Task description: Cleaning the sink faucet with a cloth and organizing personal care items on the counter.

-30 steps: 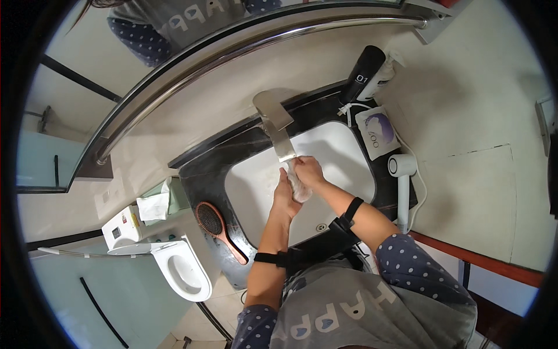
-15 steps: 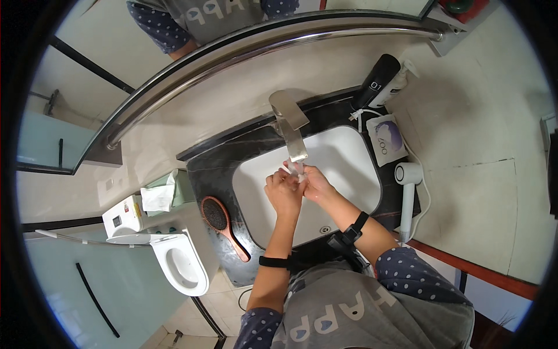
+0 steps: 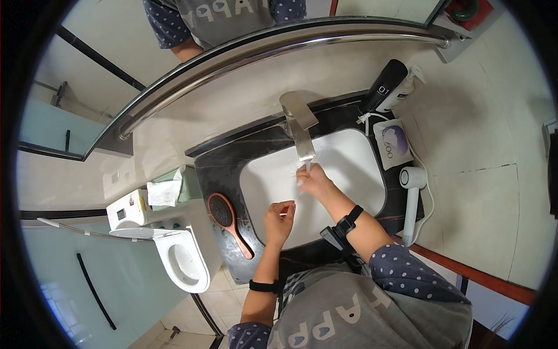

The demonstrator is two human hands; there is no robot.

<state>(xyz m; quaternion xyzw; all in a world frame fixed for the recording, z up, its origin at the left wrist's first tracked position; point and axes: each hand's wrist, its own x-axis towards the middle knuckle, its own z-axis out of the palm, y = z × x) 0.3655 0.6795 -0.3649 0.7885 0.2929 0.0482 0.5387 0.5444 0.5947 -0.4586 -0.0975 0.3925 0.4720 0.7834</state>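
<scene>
My right hand (image 3: 314,180) is under the spout of the metal faucet (image 3: 303,139), with water running over its curled fingers. A small whitish patch shows at its fingertips; whether that is water or a held thing I cannot make out. Lower and to the left, my left hand (image 3: 279,221) hovers over the white sink (image 3: 349,168), apart from the right. Its fingers are loosely bent, with a small gap to the thumb, and nothing shows in them.
A hairbrush (image 3: 231,224) lies on the black counter (image 3: 203,174) at left. On the right are a hair dryer (image 3: 411,200), a white packet (image 3: 392,142), a black bottle (image 3: 383,86) and a white pump bottle (image 3: 401,93). A toilet (image 3: 185,264) stands at left.
My hands were together under the faucet. The left has drawn away, down and to the left, while the right stays in the water with its fingers more curled.
</scene>
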